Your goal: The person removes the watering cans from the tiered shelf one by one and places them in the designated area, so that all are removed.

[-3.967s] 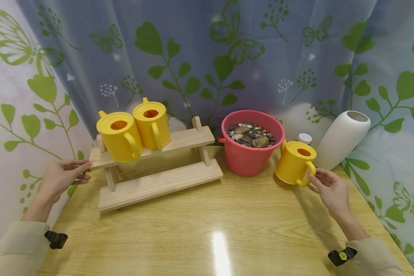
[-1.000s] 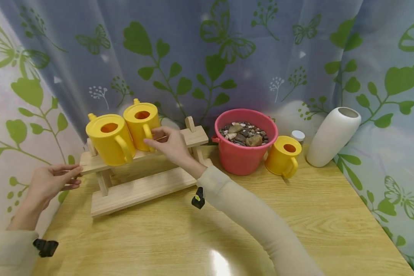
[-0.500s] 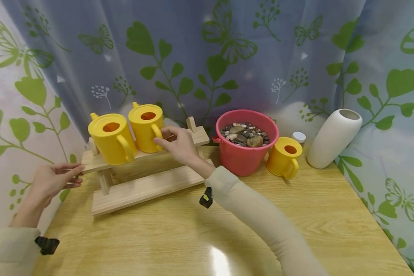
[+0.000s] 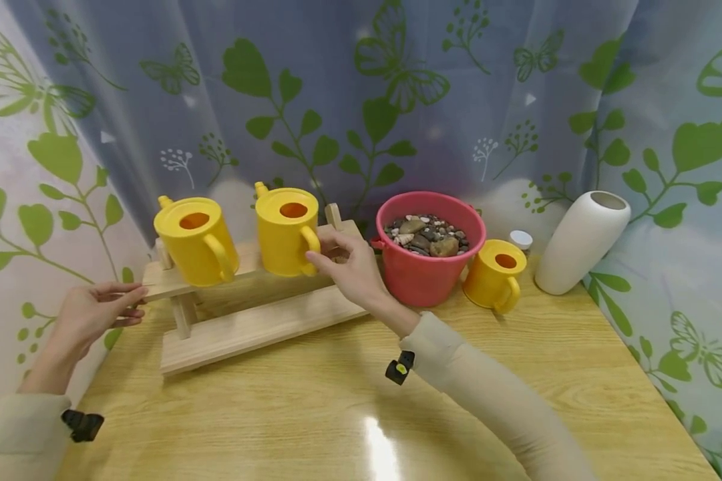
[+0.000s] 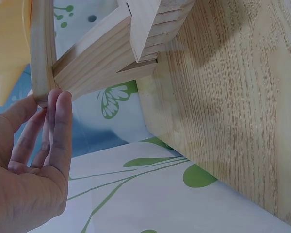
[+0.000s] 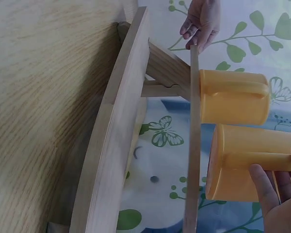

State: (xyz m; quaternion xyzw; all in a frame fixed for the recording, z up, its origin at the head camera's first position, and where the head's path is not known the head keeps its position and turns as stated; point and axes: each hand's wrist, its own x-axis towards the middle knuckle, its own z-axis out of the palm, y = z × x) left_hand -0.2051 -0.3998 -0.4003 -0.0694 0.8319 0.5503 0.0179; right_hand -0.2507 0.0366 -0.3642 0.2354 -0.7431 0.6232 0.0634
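Observation:
My right hand (image 4: 356,268) pinches the handle of a yellow watering can (image 4: 285,230). In the right wrist view that watering can (image 6: 254,184) hangs slightly tilted, with a small gap between its base and the upper board. Another yellow watering can (image 4: 194,244) stands upright on the left part of the two-tier wooden shelf (image 4: 258,327). At the left end of the upper board, my left hand (image 4: 96,310) grips the edge between thumb and fingers; the left wrist view shows this hand (image 5: 36,155) at the board's corner.
Right of the shelf stands a red bucket (image 4: 429,277) holding pebbles. A third yellow watering can (image 4: 491,277) sits on the wooden table (image 4: 276,414) beside it. Farther right are a white-capped bottle (image 4: 520,239) and a white vase (image 4: 582,244). A patterned curtain (image 4: 336,100) hangs behind.
My right hand left the watering can beside the bucket, took the right-hand one on the shelf by its handle, and moved it rightward, off the board. My left hand keeps its grip.

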